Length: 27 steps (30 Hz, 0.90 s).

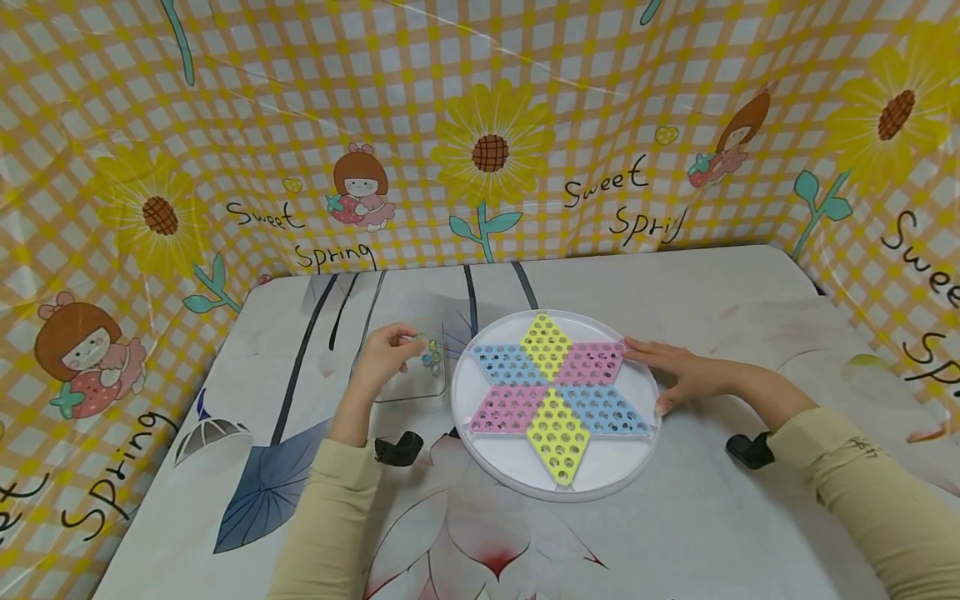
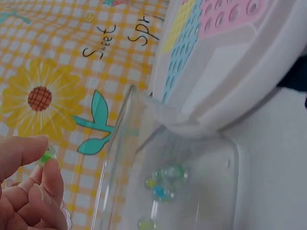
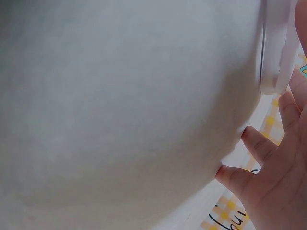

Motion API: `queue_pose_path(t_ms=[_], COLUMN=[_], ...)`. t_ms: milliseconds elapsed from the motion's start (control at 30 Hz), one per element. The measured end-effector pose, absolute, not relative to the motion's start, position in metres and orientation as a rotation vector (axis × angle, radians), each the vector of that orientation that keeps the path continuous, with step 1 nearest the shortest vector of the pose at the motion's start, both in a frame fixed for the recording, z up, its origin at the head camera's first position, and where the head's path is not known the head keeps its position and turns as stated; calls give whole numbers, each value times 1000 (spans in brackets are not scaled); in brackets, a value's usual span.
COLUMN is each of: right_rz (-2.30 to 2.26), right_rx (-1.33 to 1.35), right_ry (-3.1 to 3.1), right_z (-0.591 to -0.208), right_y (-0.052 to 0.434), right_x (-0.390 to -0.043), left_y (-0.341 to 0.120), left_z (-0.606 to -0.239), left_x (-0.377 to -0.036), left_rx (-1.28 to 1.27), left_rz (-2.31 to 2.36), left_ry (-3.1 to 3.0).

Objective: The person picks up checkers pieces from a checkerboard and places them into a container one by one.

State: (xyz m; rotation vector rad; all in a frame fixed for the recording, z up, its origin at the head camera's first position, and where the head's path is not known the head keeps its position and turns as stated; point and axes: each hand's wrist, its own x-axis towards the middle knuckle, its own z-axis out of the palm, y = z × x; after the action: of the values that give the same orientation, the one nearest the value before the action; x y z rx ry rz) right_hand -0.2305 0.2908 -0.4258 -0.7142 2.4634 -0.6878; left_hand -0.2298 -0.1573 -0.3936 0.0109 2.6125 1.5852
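Observation:
Between thumb and forefinger my left hand point(image 1: 386, 354) pinches a clear marble with green inside point(image 2: 47, 155), held above the transparent plastic box point(image 1: 412, 392). Several more glass marbles point(image 2: 165, 179), with blue, green and yellow in them, lie on the box's floor. To the right of the box is a round white Chinese checkers board point(image 1: 483, 462) with a star of pink, blue and yellow holes. My right hand point(image 1: 678, 371) touches the board's right rim, fingers spread and fairly straight; in the right wrist view some fingertips point(image 3: 245, 132) rest on the table.
A white tablecloth point(image 1: 697, 517) with printed lotus and leaves covers the table. Behind it hangs a yellow checked cloth point(image 1: 420, 50) with sunflowers. Black wrist cameras point(image 1: 399, 448) sit at both wrists. The box stands close beside the board's left edge.

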Motion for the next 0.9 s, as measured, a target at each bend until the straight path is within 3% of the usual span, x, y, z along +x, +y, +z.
queue_pose_path(t_ms=[900], right_rz=[-686], right_rx=[-688], right_ry=[2454], right_z=[-426], right_y=[292], right_x=[-231], left_y=[-182], left_z=[-402], left_x=[-222], left_rx=[-157], left_rz=[1555], left_ry=[2626])
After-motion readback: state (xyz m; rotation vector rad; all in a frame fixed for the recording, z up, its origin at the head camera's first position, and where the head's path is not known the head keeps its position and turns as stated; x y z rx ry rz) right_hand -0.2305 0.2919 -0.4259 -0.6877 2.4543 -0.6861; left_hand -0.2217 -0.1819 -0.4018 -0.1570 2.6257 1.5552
